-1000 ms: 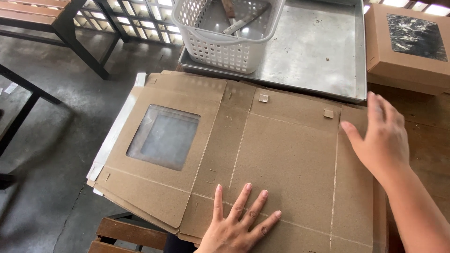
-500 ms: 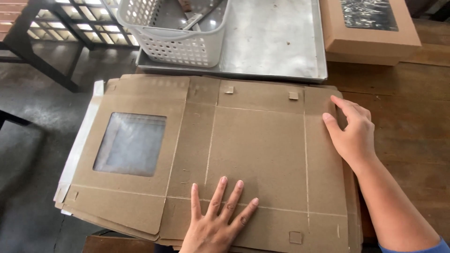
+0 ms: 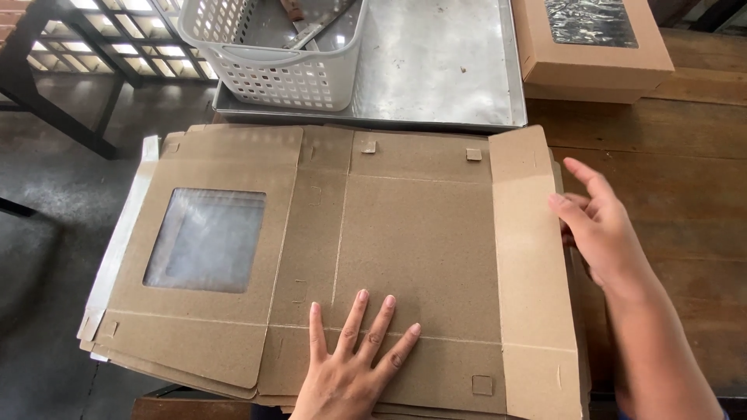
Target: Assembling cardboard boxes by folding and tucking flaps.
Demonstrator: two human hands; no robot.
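While our left hand (image 3: 354, 362) presses flat with fingers spread on the near part of the unfolded cardboard box blank (image 3: 405, 257), our right hand (image 3: 599, 229) curls loosely at its right flap, which tilts up. It tops a stack of blanks on the wooden table (image 3: 669, 179) (clear window panel (image 3: 206, 239) at left). Beyond sit a metal tray (image 3: 436, 70), a white basket (image 3: 272, 58) and a folded box (image 3: 591, 43).

Flat cardboard blank (image 3: 405, 249) lying on a stack at the table's (image 3: 685, 155) near edge, tray (image 3: 451, 70) just behind it with basket (image 3: 272, 54) in its left part, closed box (image 3: 591, 54) right of tray, left hand (image 3: 350, 365) flat on blank, right hand (image 3: 599, 225) at its right flap.
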